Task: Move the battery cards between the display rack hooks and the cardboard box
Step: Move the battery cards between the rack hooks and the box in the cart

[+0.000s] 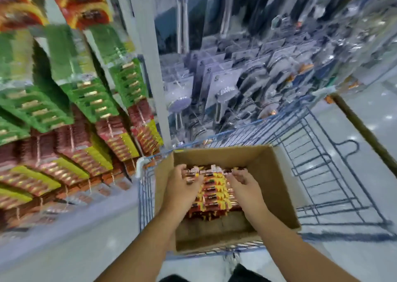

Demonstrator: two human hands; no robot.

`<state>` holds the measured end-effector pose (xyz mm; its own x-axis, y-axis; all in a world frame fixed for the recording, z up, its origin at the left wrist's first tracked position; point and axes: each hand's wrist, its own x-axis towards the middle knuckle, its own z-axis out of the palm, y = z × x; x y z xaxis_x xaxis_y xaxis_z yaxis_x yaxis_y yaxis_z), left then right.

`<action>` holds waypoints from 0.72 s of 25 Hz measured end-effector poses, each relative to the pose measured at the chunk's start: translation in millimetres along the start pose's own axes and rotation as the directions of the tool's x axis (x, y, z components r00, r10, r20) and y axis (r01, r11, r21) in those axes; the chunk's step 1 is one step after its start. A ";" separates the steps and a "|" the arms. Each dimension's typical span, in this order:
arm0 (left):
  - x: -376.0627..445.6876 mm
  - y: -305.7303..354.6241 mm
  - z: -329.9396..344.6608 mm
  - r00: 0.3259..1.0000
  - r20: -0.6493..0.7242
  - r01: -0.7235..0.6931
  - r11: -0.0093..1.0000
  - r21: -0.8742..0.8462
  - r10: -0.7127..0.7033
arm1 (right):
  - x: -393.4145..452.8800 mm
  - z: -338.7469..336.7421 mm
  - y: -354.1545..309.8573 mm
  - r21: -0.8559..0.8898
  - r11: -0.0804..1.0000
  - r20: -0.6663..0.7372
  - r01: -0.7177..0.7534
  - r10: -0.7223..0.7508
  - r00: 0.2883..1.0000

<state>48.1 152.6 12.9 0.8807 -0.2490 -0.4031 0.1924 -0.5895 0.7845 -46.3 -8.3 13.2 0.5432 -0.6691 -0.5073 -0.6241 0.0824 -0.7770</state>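
An open cardboard box [266, 163] sits in a blue wire cart. Inside lies a stack of red and yellow battery cards [214, 193]. Both my hands reach into the box. My left hand [182, 185] has its fingers curled over the left side of the stack, touching the cards. My right hand [245, 183] curls over the stack's right side, fingers bent at the top cards. The image is blurred, so the grip is not sharp. The display rack [71, 114] on the left holds green battery cards above and red and yellow ones below.
The blue wire cart [322, 174] surrounds the box, with open basket room to the right. A white upright post [154, 77] divides the battery rack from a rack of clear-packed goods [247, 77]. Pale floor lies below.
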 end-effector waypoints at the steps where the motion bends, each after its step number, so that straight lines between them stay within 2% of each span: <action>1: -1.5 -1.3 14.7 0.998 -0.047 0.039 0.999 -0.008 -0.039 | 15.0 -0.7 7.3 -0.039 0.999 0.045 -0.007 0.008 0.999; 4: 0.3 -12.7 56.8 0.974 -0.168 0.155 0.988 -0.002 -0.153 | 51.9 1.9 27.0 -0.154 0.988 0.177 -0.004 0.032 0.984; 8: 11.5 -33.9 92.5 0.937 -0.234 0.263 0.965 -0.012 -0.258 | 86.1 15.8 51.3 -0.278 0.960 0.249 0.030 0.042 0.968; 13: 38.3 -62.3 124.6 0.890 -0.265 0.409 0.906 0.104 -0.371 | 111.0 41.6 79.7 -0.362 0.932 0.240 -0.014 0.108 0.965; 18: 56.9 -89.8 142.9 0.862 -0.346 0.475 0.829 0.297 -0.370 | 122.1 64.5 96.8 -0.390 0.921 0.196 -0.022 0.106 0.975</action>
<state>19.1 81.6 -147.9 0.8381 0.2693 -0.4745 0.4488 -0.8347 0.3190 -4.1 -34.3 -148.0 0.5733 -0.4984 -0.6503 -0.8055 -0.1973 -0.5589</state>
